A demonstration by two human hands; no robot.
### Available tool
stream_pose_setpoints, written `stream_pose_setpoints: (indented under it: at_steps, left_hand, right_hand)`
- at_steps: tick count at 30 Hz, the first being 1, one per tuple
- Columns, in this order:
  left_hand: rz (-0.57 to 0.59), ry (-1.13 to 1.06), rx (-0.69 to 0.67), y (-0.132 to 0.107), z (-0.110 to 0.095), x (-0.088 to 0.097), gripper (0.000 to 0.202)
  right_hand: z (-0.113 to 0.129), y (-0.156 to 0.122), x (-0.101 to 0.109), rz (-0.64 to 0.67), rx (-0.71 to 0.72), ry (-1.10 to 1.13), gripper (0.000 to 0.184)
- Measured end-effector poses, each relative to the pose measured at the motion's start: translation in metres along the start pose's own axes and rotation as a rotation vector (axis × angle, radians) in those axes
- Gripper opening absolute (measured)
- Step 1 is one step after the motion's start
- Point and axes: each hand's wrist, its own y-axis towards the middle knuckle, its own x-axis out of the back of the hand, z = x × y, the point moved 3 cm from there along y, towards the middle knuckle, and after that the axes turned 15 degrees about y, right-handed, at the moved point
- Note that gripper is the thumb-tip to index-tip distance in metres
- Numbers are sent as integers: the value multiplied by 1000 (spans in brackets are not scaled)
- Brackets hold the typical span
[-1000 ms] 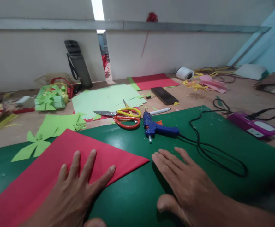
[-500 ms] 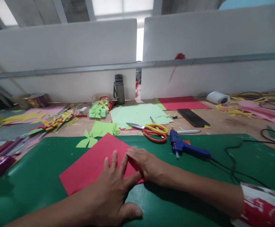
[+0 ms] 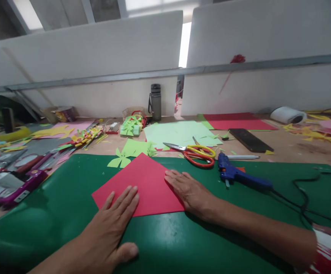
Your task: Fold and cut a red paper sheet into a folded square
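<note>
A sheet of red paper [image 3: 151, 190] lies flat on the green mat [image 3: 168, 247], in front of the person and between their two hands. The left hand [image 3: 110, 228] rests on its near left part, fingers stretched out together and the thumb spread away over the mat. The right hand [image 3: 188, 194] lies along the right edge, palm down, with its fingertips on the paper. The hands are apart from each other, and neither is clamped on anything — both simply lie flat.

Just beyond the far corner of the sheet are a bright green paper flower [image 3: 119, 159] and a green paper piece [image 3: 135, 147]. To the right, near the mat's far edge, sit scissors [image 3: 200, 163] with one yellow and one red handle, then a blue glue gun [image 3: 246, 179] with a black cord [image 3: 304, 201]. A white pen [image 3: 243, 157] lies just behind the gun, and a dark phone [image 3: 251, 140] farther back. A grey bottle [image 3: 155, 104] stands upright by the white wall [image 3: 111, 99].
</note>
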Motion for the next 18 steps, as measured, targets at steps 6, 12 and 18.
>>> stream_pose_setpoints:
  at_steps: [6,12,18]
  left_hand:
    - [-105,165,174,-15,21,-4,77]
    - [43,-32,-138,53,-34,38,80]
    - [18,-146,-315,78,-51,43,80]
  right_hand:
    - [7,-1,2,-17,-22,-19,50]
    - [8,-7,6,-56,-58,-59,50]
    - [-9,-21,16,-31,-75,-104,50]
